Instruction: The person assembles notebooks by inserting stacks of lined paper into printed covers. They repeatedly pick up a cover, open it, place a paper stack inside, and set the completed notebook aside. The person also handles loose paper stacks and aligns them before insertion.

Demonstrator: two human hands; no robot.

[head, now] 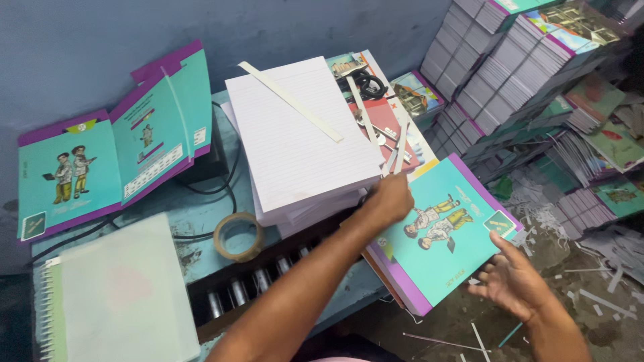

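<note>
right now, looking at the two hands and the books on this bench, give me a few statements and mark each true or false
1. The left hand rests at the upper edge of the teal notebook cover. True.
2. The right hand grips the roll of tape. False: the tape lies alone on the bench, and the right hand is open at the cover's lower right corner.
3. A long paper strip lies across the stack of lined sheets. True.
4. The spiral-bound pad sits on top of the lined sheets. False: it lies at the bench's near left corner.
5. Open teal covers lean against the wall on the left. True.
</note>
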